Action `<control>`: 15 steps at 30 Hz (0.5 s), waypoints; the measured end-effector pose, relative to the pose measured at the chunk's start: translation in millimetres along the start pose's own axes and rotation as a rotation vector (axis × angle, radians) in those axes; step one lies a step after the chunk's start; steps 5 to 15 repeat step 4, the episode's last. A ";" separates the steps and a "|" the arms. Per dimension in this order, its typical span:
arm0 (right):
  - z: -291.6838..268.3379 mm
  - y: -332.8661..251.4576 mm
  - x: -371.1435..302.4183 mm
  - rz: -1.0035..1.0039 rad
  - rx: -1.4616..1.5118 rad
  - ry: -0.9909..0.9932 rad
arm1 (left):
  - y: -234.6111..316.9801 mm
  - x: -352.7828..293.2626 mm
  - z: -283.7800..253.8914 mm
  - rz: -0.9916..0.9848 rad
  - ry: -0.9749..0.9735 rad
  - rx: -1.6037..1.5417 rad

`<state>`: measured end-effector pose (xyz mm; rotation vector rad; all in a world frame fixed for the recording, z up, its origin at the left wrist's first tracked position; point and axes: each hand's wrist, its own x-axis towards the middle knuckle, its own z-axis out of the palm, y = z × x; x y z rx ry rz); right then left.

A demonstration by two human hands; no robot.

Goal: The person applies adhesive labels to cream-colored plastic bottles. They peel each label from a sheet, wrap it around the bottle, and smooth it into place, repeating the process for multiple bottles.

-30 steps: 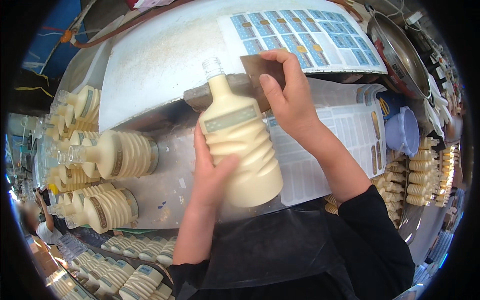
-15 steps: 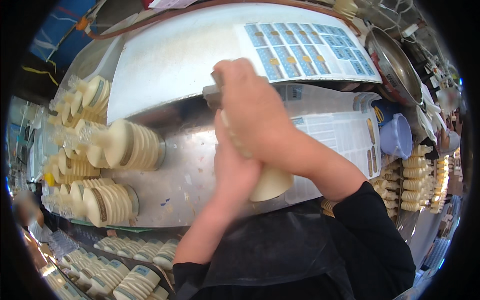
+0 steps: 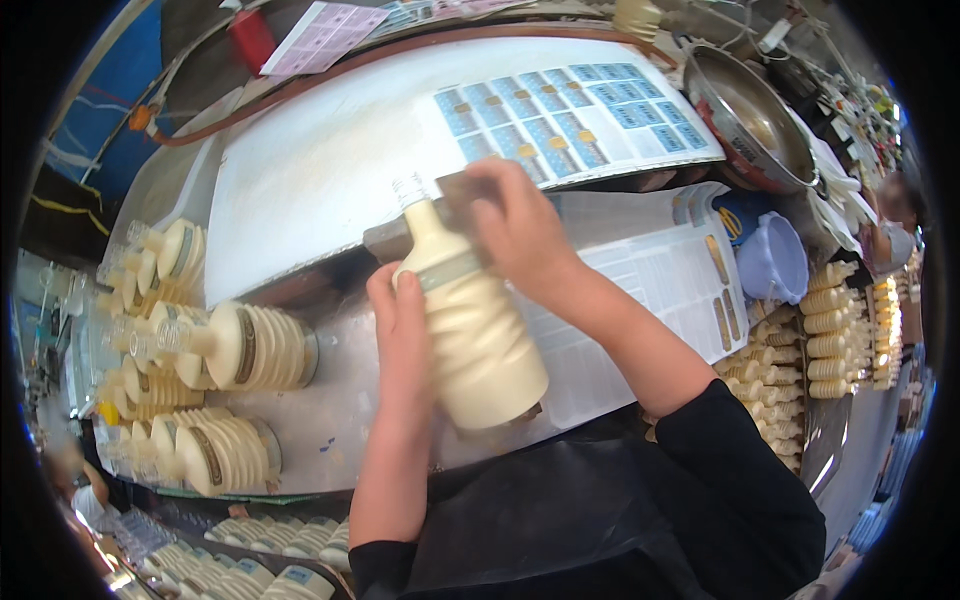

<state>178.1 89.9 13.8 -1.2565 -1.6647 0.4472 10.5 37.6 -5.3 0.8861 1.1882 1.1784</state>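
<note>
Just above the steel table, a cream bottle (image 3: 482, 350) with ridged sides and a clear threaded neck is tilted, its neck pointing away and slightly left. My left hand (image 3: 393, 315) grips its left side, thumb near the shoulder. A grey-green band (image 3: 448, 271) wraps round the shoulder. My right hand (image 3: 522, 232) pinches a thin, dark, flat rectangular piece (image 3: 458, 200), beside the upper right of the bottle. Motion blurs that piece, and whether it touches the bottle I cannot tell. Behind the bottle neck, a grey block (image 3: 386, 243) sits at the board's near edge.
Sheets of blue labels (image 3: 530, 112) lie on a raised white board (image 3: 310, 150). Printed backing paper (image 3: 630, 310) covers the right of the steel table (image 3: 340, 400). Cream bottles (image 3: 245, 345) stand in groups at left. A metal pan (image 3: 755, 120) and purple bucket (image 3: 772, 262) are at right.
My hands, which overlapped over the bottle, have moved apart. My right hand has shifted to the bottle's upper right, and most of the bottle now shows. The whole view has shifted a little.
</note>
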 end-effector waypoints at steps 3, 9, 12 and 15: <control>1.7 20.7 0.1 0.031 0.055 0.006 | 3.1 -4.5 0.5 0.015 0.008 -0.046; 0.9 23.4 0.9 0.032 0.047 -0.006 | 5.3 -7.5 0.4 0.018 0.015 -0.044; 0.9 23.4 0.9 0.032 0.047 -0.006 | 5.3 -7.5 0.4 0.018 0.015 -0.044; 0.9 23.4 0.9 0.032 0.047 -0.006 | 5.3 -7.5 0.4 0.018 0.015 -0.044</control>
